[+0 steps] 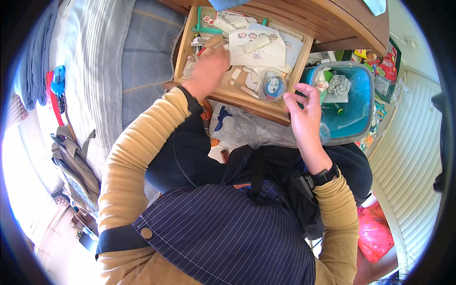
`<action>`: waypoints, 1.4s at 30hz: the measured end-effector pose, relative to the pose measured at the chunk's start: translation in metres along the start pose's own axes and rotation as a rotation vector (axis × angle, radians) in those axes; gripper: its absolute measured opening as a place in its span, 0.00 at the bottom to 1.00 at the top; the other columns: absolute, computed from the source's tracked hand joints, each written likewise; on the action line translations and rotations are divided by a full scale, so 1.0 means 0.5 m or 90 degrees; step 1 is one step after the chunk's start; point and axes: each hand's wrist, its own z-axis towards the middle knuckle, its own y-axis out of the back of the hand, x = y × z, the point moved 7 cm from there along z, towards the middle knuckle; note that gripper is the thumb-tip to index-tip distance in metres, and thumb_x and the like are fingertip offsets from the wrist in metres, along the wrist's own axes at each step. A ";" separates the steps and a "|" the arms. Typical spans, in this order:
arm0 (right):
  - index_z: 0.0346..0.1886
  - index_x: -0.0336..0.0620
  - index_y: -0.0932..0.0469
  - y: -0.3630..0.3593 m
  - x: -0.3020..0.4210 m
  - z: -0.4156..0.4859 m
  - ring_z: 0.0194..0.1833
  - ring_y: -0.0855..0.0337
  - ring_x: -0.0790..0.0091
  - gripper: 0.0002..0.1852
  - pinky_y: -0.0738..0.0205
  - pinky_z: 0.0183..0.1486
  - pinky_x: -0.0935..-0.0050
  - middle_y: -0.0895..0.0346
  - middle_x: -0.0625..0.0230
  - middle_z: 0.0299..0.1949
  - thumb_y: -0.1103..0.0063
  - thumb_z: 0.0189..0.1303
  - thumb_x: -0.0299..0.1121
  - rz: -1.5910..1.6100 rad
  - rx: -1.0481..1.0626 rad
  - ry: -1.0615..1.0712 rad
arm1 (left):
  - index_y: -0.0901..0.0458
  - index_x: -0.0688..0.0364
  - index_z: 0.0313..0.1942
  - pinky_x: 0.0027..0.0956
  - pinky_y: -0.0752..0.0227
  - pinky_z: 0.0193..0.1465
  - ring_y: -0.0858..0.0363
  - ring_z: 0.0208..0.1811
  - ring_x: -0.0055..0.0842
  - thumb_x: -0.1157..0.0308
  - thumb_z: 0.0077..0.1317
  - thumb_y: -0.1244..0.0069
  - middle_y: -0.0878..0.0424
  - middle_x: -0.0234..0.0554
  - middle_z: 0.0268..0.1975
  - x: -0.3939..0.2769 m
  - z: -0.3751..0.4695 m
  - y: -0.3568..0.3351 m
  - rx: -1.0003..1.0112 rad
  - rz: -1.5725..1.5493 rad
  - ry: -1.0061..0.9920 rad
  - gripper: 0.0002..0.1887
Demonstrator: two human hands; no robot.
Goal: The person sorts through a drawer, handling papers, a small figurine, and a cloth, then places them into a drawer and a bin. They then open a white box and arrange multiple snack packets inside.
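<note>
An open wooden drawer [228, 89] lies before me. My left hand [210, 69], blurred, is over its left part, beside a light brown oval object [213, 42] with a red part under it; whether I hold anything is hidden. My right hand [302, 107] is at the drawer's right front corner, fingers curled apart, with nothing visible in them. In the drawer lie an envelope-like white paper [263, 53] with small cartoon animal faces, a round clear plastic container [273, 84], a makeup brush [244, 88] and a small white card [236, 74].
A blue waste bin [356, 110] with crumpled paper stands right of the drawer, with snack packets [386, 67] beyond it. A bed with grey bedding [149, 64] borders the left side. Clear plastic bags [249, 128] lie below the drawer. A red plastic bag [374, 231] is at lower right.
</note>
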 end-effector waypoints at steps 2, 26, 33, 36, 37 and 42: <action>0.59 0.34 0.29 -0.003 0.001 0.000 0.54 0.16 0.68 0.23 0.19 0.47 0.73 0.25 0.57 0.58 0.28 0.64 0.23 -0.005 0.004 0.002 | 0.24 0.69 0.57 0.40 0.14 0.46 0.12 0.51 0.44 0.78 0.61 0.43 0.18 0.58 0.50 0.058 0.011 -0.007 -0.071 0.043 0.071 0.23; 0.59 0.34 0.29 -0.016 0.000 0.003 0.52 0.14 0.71 0.22 0.20 0.46 0.76 0.26 0.58 0.57 0.31 0.64 0.21 -0.029 0.028 0.015 | 0.25 0.68 0.63 0.43 0.17 0.50 0.10 0.46 0.46 0.64 0.57 0.34 0.10 0.54 0.42 0.125 0.021 -0.166 -0.043 -0.591 0.371 0.34; 0.59 0.34 0.29 -0.016 0.007 -0.002 0.51 0.14 0.72 0.22 0.21 0.42 0.77 0.25 0.57 0.58 0.30 0.65 0.22 -0.024 0.026 0.018 | 0.22 0.62 0.66 0.37 0.17 0.46 0.11 0.41 0.34 0.64 0.54 0.29 0.10 0.47 0.40 0.116 0.028 -0.136 0.013 -0.667 0.378 0.38; 0.59 0.34 0.29 -0.016 0.012 -0.003 0.51 0.14 0.73 0.22 0.21 0.41 0.77 0.24 0.58 0.57 0.30 0.65 0.23 -0.022 0.027 0.022 | 0.26 0.66 0.69 0.30 0.19 0.45 0.13 0.41 0.25 0.73 0.61 0.31 0.11 0.45 0.45 0.103 0.008 -0.093 0.041 -0.919 0.424 0.35; 0.59 0.34 0.29 -0.016 0.013 -0.004 0.51 0.14 0.73 0.22 0.21 0.41 0.77 0.23 0.58 0.56 0.30 0.65 0.23 -0.025 0.028 0.024 | 0.27 0.66 0.69 0.29 0.19 0.46 0.13 0.42 0.24 0.75 0.63 0.32 0.11 0.45 0.47 0.098 0.002 -0.073 0.044 -0.987 0.431 0.35; 0.58 0.35 0.28 -0.023 0.019 -0.008 0.50 0.15 0.74 0.21 0.22 0.41 0.78 0.21 0.60 0.55 0.30 0.65 0.23 0.006 0.042 0.038 | 0.31 0.65 0.70 0.28 0.20 0.57 0.16 0.51 0.22 0.75 0.72 0.38 0.14 0.41 0.57 0.058 -0.009 0.023 0.170 -1.154 0.282 0.30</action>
